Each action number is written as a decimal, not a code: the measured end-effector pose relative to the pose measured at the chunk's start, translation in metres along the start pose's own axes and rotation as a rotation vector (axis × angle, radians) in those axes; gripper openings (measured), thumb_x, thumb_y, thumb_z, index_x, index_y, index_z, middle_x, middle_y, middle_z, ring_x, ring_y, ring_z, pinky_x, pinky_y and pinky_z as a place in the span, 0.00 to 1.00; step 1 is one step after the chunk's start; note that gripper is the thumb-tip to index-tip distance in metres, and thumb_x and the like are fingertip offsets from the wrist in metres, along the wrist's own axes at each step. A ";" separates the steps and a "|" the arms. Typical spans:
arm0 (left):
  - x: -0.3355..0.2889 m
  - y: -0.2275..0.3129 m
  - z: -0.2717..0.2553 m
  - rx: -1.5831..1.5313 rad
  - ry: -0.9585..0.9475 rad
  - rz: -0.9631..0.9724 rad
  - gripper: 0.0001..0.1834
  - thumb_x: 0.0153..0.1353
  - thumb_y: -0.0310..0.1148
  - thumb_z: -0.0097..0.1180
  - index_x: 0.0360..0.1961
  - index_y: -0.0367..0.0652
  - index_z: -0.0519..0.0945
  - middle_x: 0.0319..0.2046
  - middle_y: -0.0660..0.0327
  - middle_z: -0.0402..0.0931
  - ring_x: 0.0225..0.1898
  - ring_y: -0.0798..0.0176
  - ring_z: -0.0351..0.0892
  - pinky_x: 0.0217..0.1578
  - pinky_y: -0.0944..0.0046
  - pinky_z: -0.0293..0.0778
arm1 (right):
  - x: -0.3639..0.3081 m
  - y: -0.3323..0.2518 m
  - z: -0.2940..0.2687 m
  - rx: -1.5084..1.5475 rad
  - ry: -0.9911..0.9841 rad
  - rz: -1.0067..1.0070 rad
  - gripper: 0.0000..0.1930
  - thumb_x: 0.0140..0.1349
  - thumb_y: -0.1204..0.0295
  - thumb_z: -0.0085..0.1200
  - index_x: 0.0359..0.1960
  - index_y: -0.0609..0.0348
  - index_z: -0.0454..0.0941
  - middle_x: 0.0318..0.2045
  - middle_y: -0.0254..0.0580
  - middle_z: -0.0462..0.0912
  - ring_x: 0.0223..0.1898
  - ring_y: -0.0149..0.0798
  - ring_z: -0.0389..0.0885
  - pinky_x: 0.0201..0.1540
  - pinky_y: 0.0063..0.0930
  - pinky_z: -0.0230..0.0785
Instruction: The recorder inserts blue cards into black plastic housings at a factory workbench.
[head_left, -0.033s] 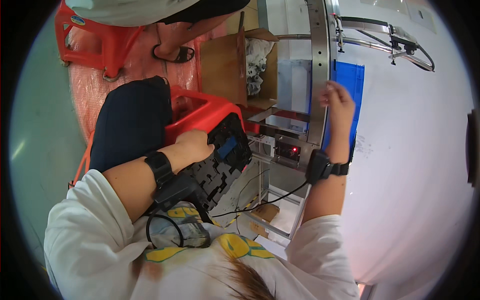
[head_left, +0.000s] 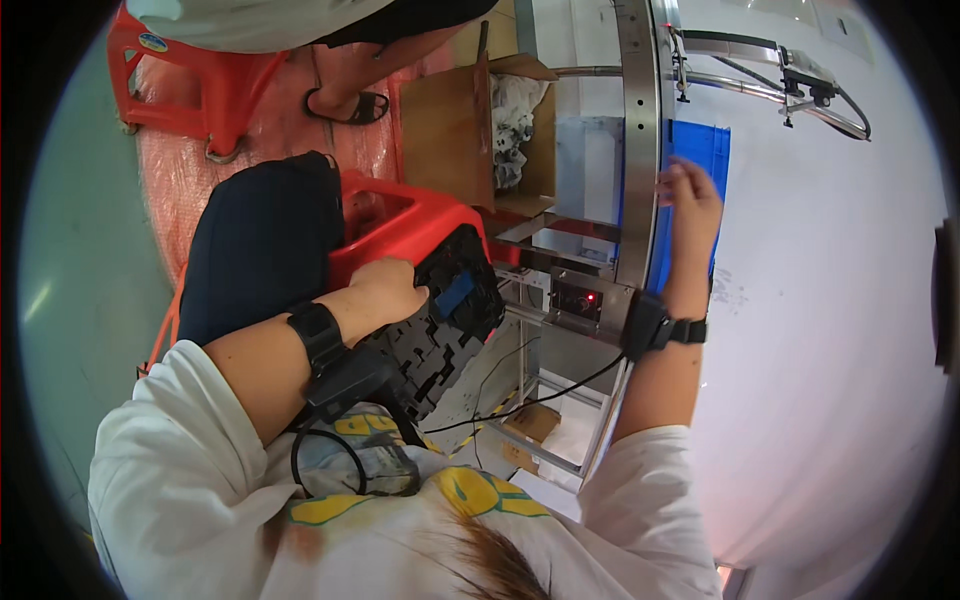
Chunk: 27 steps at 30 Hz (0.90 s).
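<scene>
My left hand (head_left: 388,290) is closed at the upper left edge of a black moulded tray (head_left: 425,365). Its fingertips are hidden, so what they grip, if anything, does not show. A small blue piece (head_left: 456,296) lies on the tray, which leans against a red plastic stool (head_left: 400,235). My right hand (head_left: 697,205) is raised over a blue plastic bin (head_left: 712,150), just right of a metal rail (head_left: 637,180). Its fingers are loosely bent and a little apart, with no object visible in them.
A control box with a red light (head_left: 577,297) sits below the rail. Beyond the tray stands an open cardboard box (head_left: 440,130) holding wrapped items. Another person's sandalled foot (head_left: 350,105) and a red stool (head_left: 190,90) are at far left. A black cable (head_left: 520,408) crosses between my wrists.
My right hand has shifted slightly to the right, away from the metal rail, and its fingers have loosened. My left hand and the tray stay put.
</scene>
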<state>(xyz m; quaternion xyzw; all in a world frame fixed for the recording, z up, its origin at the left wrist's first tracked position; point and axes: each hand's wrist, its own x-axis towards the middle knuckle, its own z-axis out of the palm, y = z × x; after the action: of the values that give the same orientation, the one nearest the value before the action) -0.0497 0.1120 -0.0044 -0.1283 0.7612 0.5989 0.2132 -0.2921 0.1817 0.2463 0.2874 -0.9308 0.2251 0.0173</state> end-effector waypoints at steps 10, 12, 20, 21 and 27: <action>0.001 0.006 -0.007 0.020 0.005 -0.037 0.23 0.57 0.46 0.49 0.40 0.34 0.77 0.37 0.46 0.78 0.41 0.46 0.78 0.43 0.52 0.72 | 0.060 0.088 -0.058 -0.310 0.154 0.458 0.31 0.56 0.58 0.55 0.58 0.64 0.66 0.49 0.53 0.73 0.48 0.45 0.73 0.43 0.36 0.71; 0.003 -0.001 -0.004 0.003 0.057 -0.047 0.21 0.57 0.46 0.51 0.38 0.36 0.78 0.33 0.47 0.78 0.38 0.46 0.78 0.40 0.52 0.72 | 0.064 0.104 -0.061 -0.205 0.098 0.533 0.31 0.57 0.57 0.54 0.59 0.62 0.64 0.52 0.50 0.69 0.50 0.47 0.69 0.43 0.40 0.70; 0.003 0.004 -0.001 -0.066 0.144 -0.062 0.20 0.57 0.45 0.50 0.34 0.36 0.79 0.30 0.47 0.78 0.36 0.46 0.79 0.39 0.52 0.72 | 0.067 0.170 -0.098 -0.183 0.017 0.675 0.43 0.53 0.59 0.60 0.67 0.54 0.49 0.63 0.46 0.58 0.62 0.50 0.56 0.48 0.48 0.66; 0.004 0.003 0.000 -0.071 0.179 -0.057 0.19 0.57 0.45 0.51 0.33 0.37 0.79 0.29 0.47 0.78 0.36 0.47 0.79 0.39 0.53 0.72 | 0.064 0.174 -0.099 -0.203 0.027 0.655 0.44 0.52 0.59 0.61 0.67 0.53 0.48 0.63 0.46 0.58 0.63 0.51 0.54 0.48 0.48 0.65; 0.007 -0.007 0.005 -0.156 0.255 -0.080 0.14 0.58 0.41 0.53 0.34 0.38 0.78 0.23 0.53 0.78 0.23 0.58 0.79 0.27 0.62 0.73 | 0.045 0.177 -0.091 -0.011 0.110 0.737 0.45 0.45 0.69 0.56 0.67 0.53 0.49 0.62 0.53 0.58 0.61 0.51 0.59 0.53 0.45 0.63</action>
<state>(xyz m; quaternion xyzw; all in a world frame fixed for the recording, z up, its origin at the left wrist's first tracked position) -0.0521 0.1155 -0.0151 -0.2498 0.7276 0.6259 0.1281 -0.4349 0.3269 0.2631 -0.0797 -0.9707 0.2261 -0.0135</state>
